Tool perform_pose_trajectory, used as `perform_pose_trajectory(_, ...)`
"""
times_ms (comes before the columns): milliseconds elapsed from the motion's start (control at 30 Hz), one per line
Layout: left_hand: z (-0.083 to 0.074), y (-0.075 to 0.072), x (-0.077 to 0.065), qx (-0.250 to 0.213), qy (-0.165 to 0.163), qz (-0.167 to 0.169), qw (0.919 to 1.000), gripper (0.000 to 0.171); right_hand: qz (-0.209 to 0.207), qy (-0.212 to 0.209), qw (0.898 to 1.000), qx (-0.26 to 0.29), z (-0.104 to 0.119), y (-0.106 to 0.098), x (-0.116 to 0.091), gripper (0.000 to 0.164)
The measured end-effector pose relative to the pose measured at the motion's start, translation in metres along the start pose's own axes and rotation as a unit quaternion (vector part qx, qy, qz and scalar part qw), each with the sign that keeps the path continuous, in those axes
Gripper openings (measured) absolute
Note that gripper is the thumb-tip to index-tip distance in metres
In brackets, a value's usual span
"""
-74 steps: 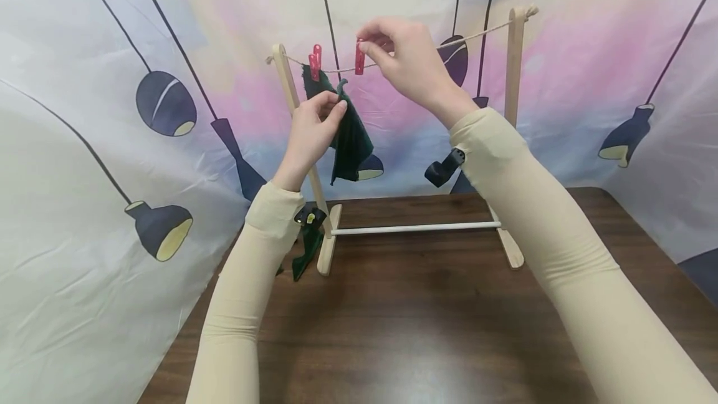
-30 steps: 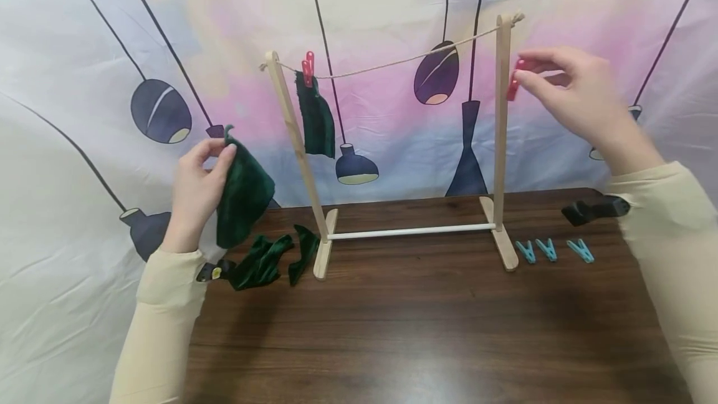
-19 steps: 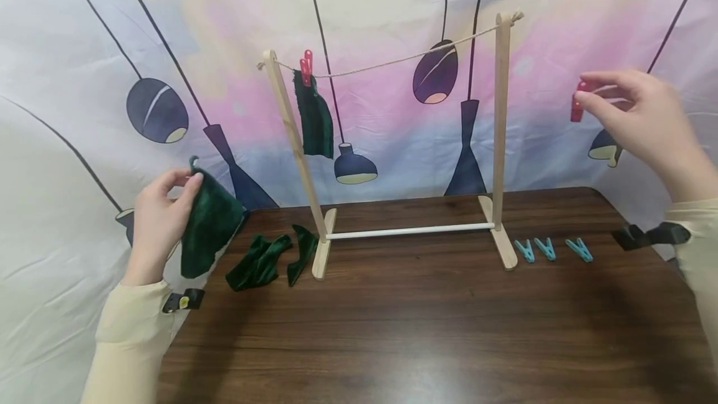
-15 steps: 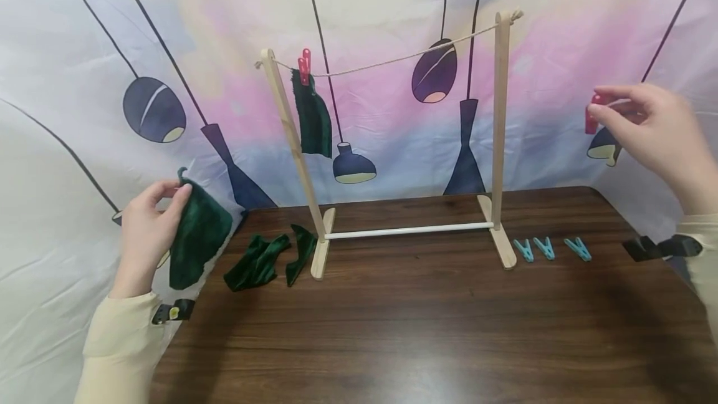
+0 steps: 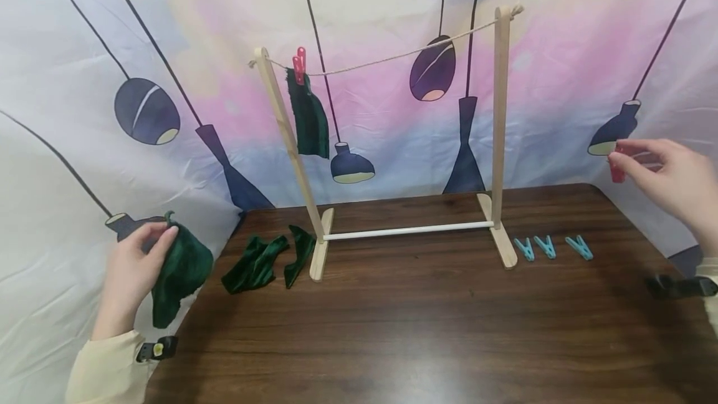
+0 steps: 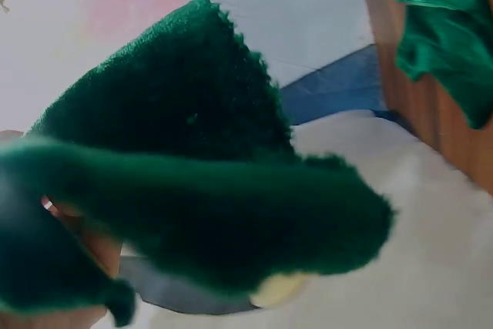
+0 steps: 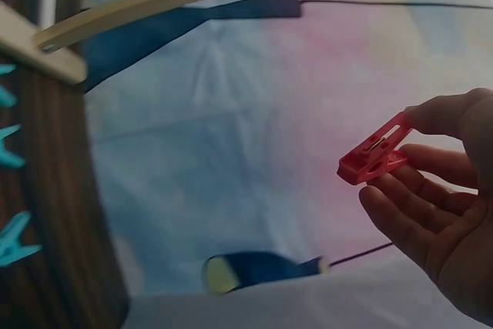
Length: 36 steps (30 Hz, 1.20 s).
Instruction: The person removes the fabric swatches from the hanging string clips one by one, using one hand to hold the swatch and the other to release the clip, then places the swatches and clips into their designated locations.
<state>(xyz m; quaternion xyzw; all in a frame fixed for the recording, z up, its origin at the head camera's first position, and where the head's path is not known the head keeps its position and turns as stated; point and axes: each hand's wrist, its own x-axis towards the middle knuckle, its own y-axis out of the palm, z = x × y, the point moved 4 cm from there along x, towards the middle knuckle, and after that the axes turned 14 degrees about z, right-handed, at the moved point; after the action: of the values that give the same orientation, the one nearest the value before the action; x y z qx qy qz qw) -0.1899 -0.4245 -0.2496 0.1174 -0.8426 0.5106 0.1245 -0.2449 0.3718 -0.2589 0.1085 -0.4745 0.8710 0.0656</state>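
My left hand [image 5: 131,273] pinches a dark green velvet cloth [image 5: 182,267] by its top edge, out past the table's left side. In the left wrist view the velvet cloth [image 6: 231,206] fills the middle, folded over and hiding most of the fingers. Far to the right, my right hand [image 5: 667,176] pinches a red clothespin [image 5: 617,170] between thumb and fingers. The right wrist view shows that red clothespin [image 7: 375,152] with its spring side visible. Another red clothespin [image 5: 299,66] clips a green cloth piece [image 5: 311,117] to the string [image 5: 381,66], near its left end.
The wooden stand [image 5: 502,123] with its white crossbar [image 5: 409,230] stands at the back of the brown table [image 5: 409,329]. Green cloth pieces [image 5: 255,264] lie left of its left foot. Three blue clothespins [image 5: 579,247] lie right of its right foot.
The left hand has pulled the green cloth off the line area, moving left and down. The right hand has carried the red clothespin away from the string, right and down.
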Motion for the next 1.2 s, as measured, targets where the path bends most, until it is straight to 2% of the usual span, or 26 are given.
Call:
perform_pose_trajectory(133, 0.013, 0.011, -0.011, 0.010, -0.008, 0.015, 0.9998, 0.039, 0.009, -0.004, 1.000, -0.018, -0.014, 0.015, -0.005, 0.057)
perform_pose_trajectory(400, 0.032, 0.036, -0.024, 0.028, 0.005, 0.042, 0.9987, 0.033, 0.024, -0.001, 0.999, -0.030, -0.033, 0.040, -0.023, 0.055)
perform_pose_trajectory(667, 0.039, 0.053, -0.032, 0.040, 0.036, 0.041, 0.9977, 0.025, 0.063, 0.015, 0.998, -0.024, -0.042, 0.064, -0.036, 0.059)
perform_pose_trajectory(833, 0.048, 0.063, -0.036, 0.041, 0.044, 0.066, 0.9960, 0.022, 0.089, 0.018, 0.996, -0.018, -0.051, 0.078, -0.045, 0.058)
perform_pose_trajectory(1033, 0.061, 0.075, -0.038, 0.027, 0.020, 0.110, 0.9934, 0.029, 0.139, 0.038, 0.989, -0.012, -0.064, 0.095, -0.055, 0.062)
perform_pose_trajectory(1200, 0.069, 0.084, -0.041, 0.029, 0.012, 0.116, 0.9927, 0.024, 0.161, 0.027, 0.987, -0.012, -0.068, 0.107, -0.059, 0.060)
